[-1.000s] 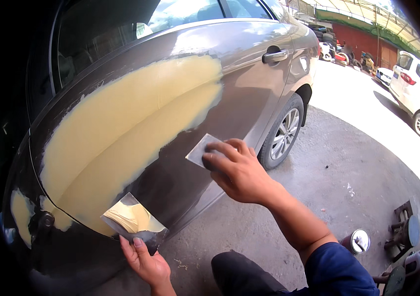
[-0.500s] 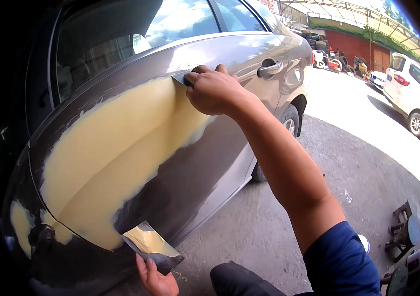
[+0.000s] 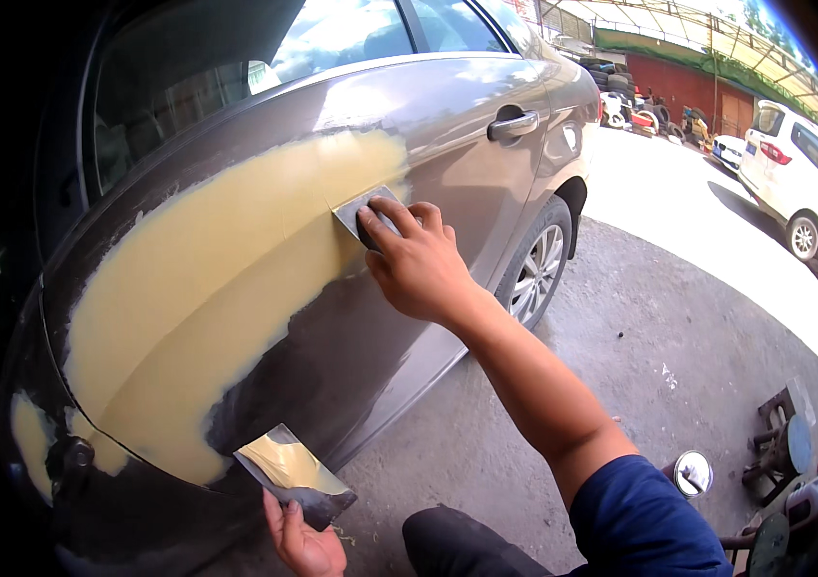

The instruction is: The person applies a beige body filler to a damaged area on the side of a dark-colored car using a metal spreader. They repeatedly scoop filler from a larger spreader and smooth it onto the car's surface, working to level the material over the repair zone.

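My right hand (image 3: 407, 252) grips a flat square spreader (image 3: 354, 208), its edge touching the right part of a large pale yellow filler patch (image 3: 188, 284) on the grey-brown car door (image 3: 452, 125). The patch has feathered edges and a crease running along it; a smaller yellow patch (image 3: 32, 442) lies left of the panel gap. Low down, my left hand (image 3: 298, 539) holds a flat metal plate (image 3: 327, 490) with a lump of creamy yellow paste (image 3: 286, 462) on it, close to the lower door.
A tin (image 3: 693, 473), a round-topped stool (image 3: 792, 444) and assorted items stand on the concrete floor (image 3: 611, 288) at lower right. The rear wheel (image 3: 536, 264) is beyond my right arm. White cars (image 3: 803, 178) and stacked tyres (image 3: 611, 82) are in the background.
My right hand rose with the spreader to the top right of the patch, then came down to its middle right. My left hand with the plate shifted slightly right and down from a second ago.
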Tool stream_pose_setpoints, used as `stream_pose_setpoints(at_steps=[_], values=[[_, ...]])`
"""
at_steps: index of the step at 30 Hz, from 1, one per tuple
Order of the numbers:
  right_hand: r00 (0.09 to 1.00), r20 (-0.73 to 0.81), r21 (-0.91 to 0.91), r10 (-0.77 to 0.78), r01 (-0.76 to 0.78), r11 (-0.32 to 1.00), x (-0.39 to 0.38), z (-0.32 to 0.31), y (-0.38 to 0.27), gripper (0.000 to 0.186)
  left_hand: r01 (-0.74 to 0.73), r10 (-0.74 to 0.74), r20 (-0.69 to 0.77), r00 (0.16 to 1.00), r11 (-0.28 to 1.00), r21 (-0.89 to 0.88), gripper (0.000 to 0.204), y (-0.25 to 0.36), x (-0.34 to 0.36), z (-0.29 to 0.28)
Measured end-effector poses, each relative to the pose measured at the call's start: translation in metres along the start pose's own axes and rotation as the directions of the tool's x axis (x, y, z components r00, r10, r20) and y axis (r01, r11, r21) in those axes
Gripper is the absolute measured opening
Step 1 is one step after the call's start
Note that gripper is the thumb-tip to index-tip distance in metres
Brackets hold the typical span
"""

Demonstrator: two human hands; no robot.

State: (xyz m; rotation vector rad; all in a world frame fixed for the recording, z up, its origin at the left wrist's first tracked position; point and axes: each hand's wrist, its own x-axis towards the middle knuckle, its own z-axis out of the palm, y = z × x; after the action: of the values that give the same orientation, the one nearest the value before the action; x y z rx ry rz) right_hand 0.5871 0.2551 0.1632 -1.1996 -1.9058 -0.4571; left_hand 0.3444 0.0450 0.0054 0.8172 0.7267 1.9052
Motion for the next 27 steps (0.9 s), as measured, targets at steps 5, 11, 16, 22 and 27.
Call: stream_pose_setpoints(at_steps=[5,11,16,22,27], values=[[0.998,-0.007,0.064,0.067,-0.067,0.996,0.031,-0.038,-0.004,0.049,-0.031,0.030,0.021,0.999,0.999,0.017,0.064,0.007,-0.006,0.001],[0.981,0.157,-0.016,0.111,-0.110,0.994,0.088,-0.060,-0.020,0.044,-0.043,0.043,0.004,0.999,0.999,-0.003,0.064,0.005,-0.007,0.001],[0.993,0.099,0.049,0.072,-0.077,0.996,0.045,-0.035,-0.032,0.046,-0.048,0.048,0.013,0.999,0.999,0.013,0.064,0.008,-0.007,-0.002],[1.000,-0.004,0.032,-0.028,0.028,0.999,-0.006,-0.001,-0.028,0.050,-0.015,0.014,-0.009,1.000,1.000,-0.006,0.064,0.009,-0.007,0.004],[0.996,-0.084,0.020,0.012,-0.010,1.000,-0.006,-0.020,-0.018,0.049,-0.013,0.013,0.009,1.000,1.000,-0.023,0.064,0.013,-0.009,0.009]])
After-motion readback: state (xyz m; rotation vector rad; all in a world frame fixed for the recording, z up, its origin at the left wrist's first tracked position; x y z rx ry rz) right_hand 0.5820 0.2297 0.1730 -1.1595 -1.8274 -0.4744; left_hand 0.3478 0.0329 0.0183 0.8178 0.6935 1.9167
